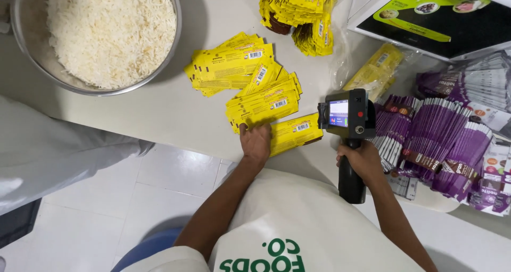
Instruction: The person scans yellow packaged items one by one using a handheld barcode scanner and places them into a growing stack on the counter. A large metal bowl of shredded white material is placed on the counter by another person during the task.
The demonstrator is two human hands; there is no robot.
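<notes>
Head view, looking down at a pale counter (175, 112). Left hand (256, 142) lies palm down near frame centre, fingers held close together and pressed flat on the near end of a yellow pouch (295, 132); that pouch lies flat at the counter's edge, running from the hand toward 3 o'clock, its far end just beside the printer. Right hand (363, 160) at 3 o'clock of the left hand, fingers wrapped tight around the black grip of a handheld printer (347, 117); fingertips hidden behind the grip. Printer head stands above the hand at 12 o'clock, small lit screen facing up, nose touching or just over the pouch's right end; cannot tell which. More yellow pouches (245, 69) fanned flat on the counter at 12 o'clock of the left hand, overlapping one another. A thicker yellow stack (301, 11) sits farther off at 12 to 1 o'clock, near the top edge. Steel bowl of white rice (104, 32) at 10 o'clock, top left corner, well apart from both hands. Purple pouches (442, 139) piled at 3 o'clock of the printer, just beside the right hand. A box with black and green print (426, 21) at 1 o'clock, top right. Another person's pale sleeve (58, 149) at 9 o'clock, left edge.
</notes>
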